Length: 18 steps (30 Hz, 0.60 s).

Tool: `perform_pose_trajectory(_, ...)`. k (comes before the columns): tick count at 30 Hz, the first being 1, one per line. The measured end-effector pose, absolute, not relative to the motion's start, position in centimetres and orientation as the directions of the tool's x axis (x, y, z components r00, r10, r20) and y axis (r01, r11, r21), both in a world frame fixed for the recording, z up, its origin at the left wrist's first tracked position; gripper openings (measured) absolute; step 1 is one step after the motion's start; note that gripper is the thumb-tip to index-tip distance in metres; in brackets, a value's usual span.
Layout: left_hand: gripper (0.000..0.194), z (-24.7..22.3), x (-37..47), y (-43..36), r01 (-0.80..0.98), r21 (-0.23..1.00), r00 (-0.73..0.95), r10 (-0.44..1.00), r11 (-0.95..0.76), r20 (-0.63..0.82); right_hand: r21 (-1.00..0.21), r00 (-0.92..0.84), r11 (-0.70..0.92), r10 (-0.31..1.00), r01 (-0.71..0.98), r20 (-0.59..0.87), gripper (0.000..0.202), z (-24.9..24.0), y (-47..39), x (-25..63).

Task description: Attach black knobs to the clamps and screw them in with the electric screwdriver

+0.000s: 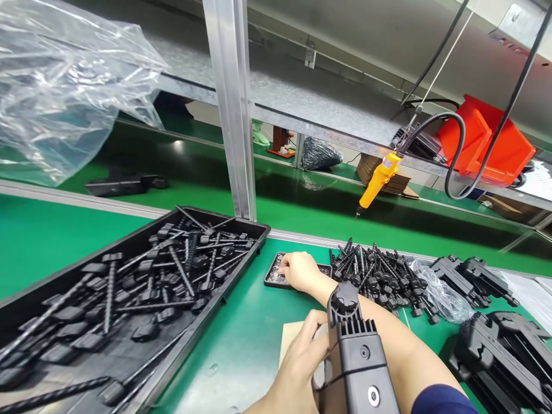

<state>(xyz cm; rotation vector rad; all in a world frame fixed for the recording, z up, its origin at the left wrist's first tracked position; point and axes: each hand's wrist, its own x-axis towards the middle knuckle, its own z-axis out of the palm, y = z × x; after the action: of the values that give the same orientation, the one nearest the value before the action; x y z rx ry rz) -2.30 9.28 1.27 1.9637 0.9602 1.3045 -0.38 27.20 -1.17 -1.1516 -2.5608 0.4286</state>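
My left hand (299,365) is wrapped around a black plastic housing (364,356) with a round lobed knob at its top, ribs below that and screws in its face. It stands tilted close to the camera, and part of my grip is behind it. My right hand (301,270) reaches past it, fingers bent together, into a small black tray (272,282) of small metal pieces. Whether a piece is between those fingertips is too small to tell. Just right of that tray lies a pile of black threaded rods (379,276) with knob heads.
A large black tray (254,253) of similar rods fills the left. A yellow electric screwdriver (377,183) hangs from a cable above the bench. More black housings (504,356) lie at right. A metal post (235,115), red bin (483,141) and clear plastic bag (73,86) stand around.
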Motion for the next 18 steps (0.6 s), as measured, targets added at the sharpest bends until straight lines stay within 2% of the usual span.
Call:
perform_pose_trajectory(2,0.06,1.9,-2.3,9.1,0.199,0.81,0.257,0.827,-0.552,0.5,-0.43,-0.613,0.618,0.772,0.658,0.171,0.02,-1.1,27.2,0.0)
perform_pose_trajectory(5,0.054,2.8,-2.2,8.9,0.228,0.821,0.262,0.845,-0.524,0.466,-0.502,-0.594,0.6,0.781,0.623,0.196,0.021,-0.8,27.1,0.4)
perform_pose_trajectory(9,0.061,3.1,-2.2,8.7,0.236,0.789,0.249,0.821,-0.567,0.515,-0.608,-0.577,0.554,0.795,0.569,0.184,0.017,-0.4,26.8,0.6)
perform_pose_trajectory(12,0.058,2.9,-2.2,8.7,0.234,0.774,0.241,0.806,-0.589,0.54,-0.682,-0.544,0.495,0.822,0.538,0.167,0.018,0.4,26.6,0.9)
perform_pose_trajectory(18,0.069,2.9,-1.9,8.8,0.228,0.758,0.242,0.79,-0.611,0.564,-0.838,-0.433,0.369,0.883,0.401,0.182,0.012,6.2,25.2,5.6)
